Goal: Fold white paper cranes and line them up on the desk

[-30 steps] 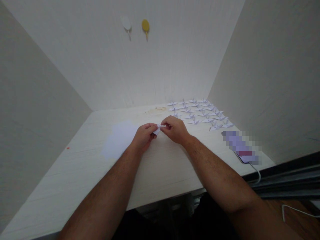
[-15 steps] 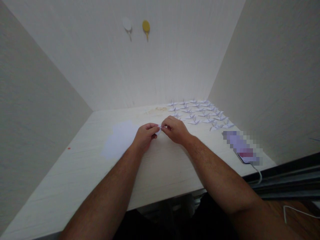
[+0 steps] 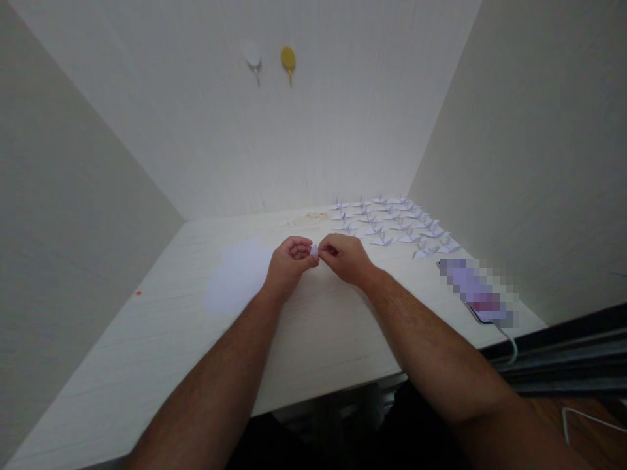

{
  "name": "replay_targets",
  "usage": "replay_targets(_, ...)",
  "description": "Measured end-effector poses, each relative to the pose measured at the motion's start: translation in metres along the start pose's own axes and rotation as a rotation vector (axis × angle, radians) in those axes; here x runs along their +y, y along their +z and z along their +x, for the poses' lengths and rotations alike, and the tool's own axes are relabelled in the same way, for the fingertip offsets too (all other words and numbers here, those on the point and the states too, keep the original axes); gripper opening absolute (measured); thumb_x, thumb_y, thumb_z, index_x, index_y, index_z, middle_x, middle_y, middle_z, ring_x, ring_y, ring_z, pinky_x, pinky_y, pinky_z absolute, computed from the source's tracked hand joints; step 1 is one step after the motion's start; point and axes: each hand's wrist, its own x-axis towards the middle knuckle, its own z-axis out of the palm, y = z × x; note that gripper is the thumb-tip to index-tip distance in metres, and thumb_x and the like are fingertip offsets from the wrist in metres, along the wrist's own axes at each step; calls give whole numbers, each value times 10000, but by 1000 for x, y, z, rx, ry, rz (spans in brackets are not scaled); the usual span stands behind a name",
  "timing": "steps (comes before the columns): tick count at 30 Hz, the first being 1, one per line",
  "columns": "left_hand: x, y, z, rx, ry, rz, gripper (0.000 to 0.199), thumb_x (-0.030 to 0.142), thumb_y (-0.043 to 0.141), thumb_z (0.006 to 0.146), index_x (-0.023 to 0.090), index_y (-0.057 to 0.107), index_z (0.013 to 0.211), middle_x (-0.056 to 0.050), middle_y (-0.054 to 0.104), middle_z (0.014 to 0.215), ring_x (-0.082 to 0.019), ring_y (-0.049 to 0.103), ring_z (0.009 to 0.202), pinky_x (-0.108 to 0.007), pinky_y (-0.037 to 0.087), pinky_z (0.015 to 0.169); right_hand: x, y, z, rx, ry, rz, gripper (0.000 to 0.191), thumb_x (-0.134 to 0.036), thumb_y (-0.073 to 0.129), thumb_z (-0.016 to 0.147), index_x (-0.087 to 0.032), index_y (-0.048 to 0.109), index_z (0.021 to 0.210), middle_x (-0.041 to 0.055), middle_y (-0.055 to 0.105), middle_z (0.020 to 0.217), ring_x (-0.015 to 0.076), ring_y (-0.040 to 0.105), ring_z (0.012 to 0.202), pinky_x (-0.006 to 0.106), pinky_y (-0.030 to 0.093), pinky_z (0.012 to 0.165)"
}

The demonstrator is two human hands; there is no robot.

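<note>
A small folded piece of white paper [image 3: 314,250] is pinched between my two hands, above the middle of the table. My left hand [image 3: 290,262] grips its left side between thumb and fingers, the other fingers curled. On the right side, the fingertips of my right hand [image 3: 343,254] close on the paper's edge. Most of the paper is covered by fingers, so its exact folds cannot be made out. Several white folded paper cranes [image 3: 382,239] stand in rows just beyond my right hand. White paper sheets [image 3: 235,274] lie to the left of my left hand.
A phone [image 3: 470,290], its screen blurred out, lies at the table's right with a white cable [image 3: 513,349] hanging off the edge. Panels enclose the white table [image 3: 313,352] on three sides. A yellow hook [image 3: 288,59] and a white hook [image 3: 253,55] are on the back panel.
My left hand has turned and its fingers have opened a little around the paper, showing more of it. The right hand still pinches the paper. The whole view has shifted slightly.
</note>
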Motion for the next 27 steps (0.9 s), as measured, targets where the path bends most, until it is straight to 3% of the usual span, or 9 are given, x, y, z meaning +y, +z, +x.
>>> replay_targets(9, 1, -1, -3, -16, 17, 73, 292, 246, 826, 584, 157, 656, 804, -34, 696, 793, -134, 631, 748, -268, 484, 733, -5, -1, 1, 64, 100, 214, 44, -170, 631, 753, -180, 674, 747, 9, 677, 723, 112, 595, 643, 221, 467, 583)
replay_targets(18, 6, 0, -4, 1, 84, 166, 249, 253, 815, 606, 163, 659, 778, -34, 691, 782, -146, 632, 754, -275, 493, 733, -8, -3, 2, 67, 127, 232, 51, -222, 675, 749, -172, 678, 739, 1, 658, 675, 101, 569, 603, 221, 451, 576)
replay_targets(27, 2, -2, -2, -7, 108, 182, 256, 269, 804, 620, 160, 649, 792, -30, 688, 790, -151, 637, 761, -285, 511, 729, -12, -4, 3, 19, 250, 316, 79, -231, 663, 736, -151, 661, 731, -5, 633, 635, 80, 507, 539, 200, 413, 527)
